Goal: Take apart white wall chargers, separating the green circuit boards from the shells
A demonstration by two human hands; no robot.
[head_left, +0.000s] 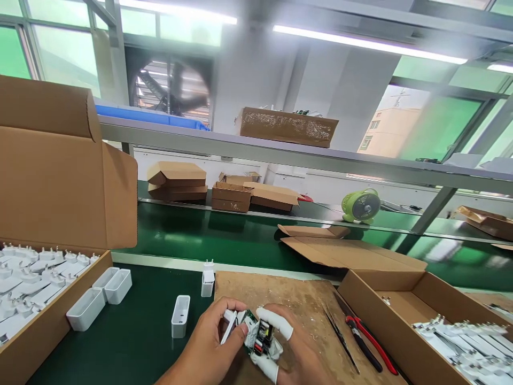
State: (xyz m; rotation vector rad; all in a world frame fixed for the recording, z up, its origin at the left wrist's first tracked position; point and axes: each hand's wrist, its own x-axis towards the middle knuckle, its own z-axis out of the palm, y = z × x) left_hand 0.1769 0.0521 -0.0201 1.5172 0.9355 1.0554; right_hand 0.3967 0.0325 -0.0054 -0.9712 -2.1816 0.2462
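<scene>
Circuit assembly (pixel 263 337) held above the left part of the brown work board (pixel 296 289), component side toward you; long axis slopes from your left hand (pixel 214 342) down to your right (pixel 296 342). Your left pinches its left end, with a white plastic piece (pixel 228 327); your right's covered fingertips (pixel 276 321) clamp its sides.

You've got the green circuit board (pixel 249 318) tilted at six o'clock, dark and red components (pixel 263 338) amid whitish material (pixel 251 338); at its nine o'clock, a white plastic piece (pixel 228 328) slants.
</scene>
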